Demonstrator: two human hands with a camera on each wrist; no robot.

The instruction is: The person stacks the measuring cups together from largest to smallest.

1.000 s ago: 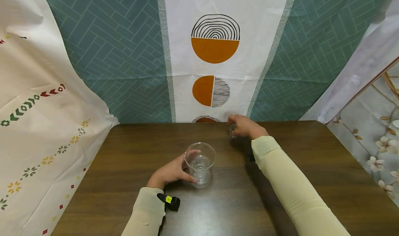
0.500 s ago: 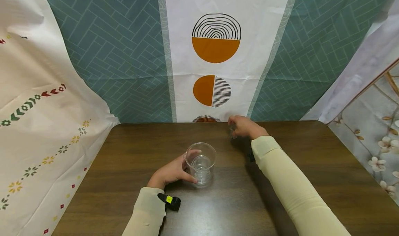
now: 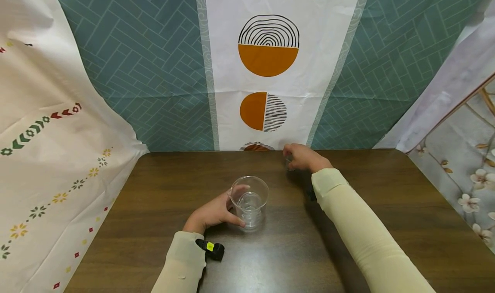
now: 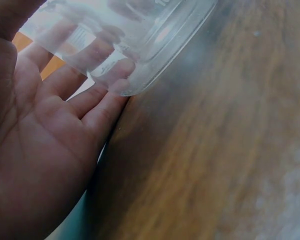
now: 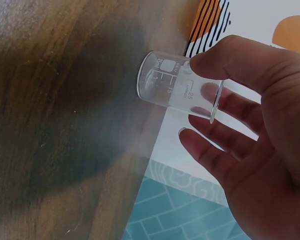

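Note:
My left hand (image 3: 212, 212) holds a large clear glass beaker (image 3: 258, 200) near the middle of the table, thumb on the near side and fingers round the back. Smaller glass rims show inside this beaker, apparently nested glassware; how many pieces cannot be told. In the left wrist view the fingers curve round the wall of the large beaker (image 4: 155, 55), close to its base. At the back of the table my right hand (image 3: 306, 157) pinches a small glass beaker (image 5: 172, 82) with white markings reading 25 and 15. Whether its base touches the table cannot be told.
The brown wooden table (image 3: 154, 185) ends at a hanging patterned cloth (image 3: 263, 82) just behind the right hand. A cream cloth (image 3: 58, 164) hangs on the left, and a flowered cloth (image 3: 464, 168) on the right. A black wrist strap (image 3: 210, 248) sits on the left sleeve.

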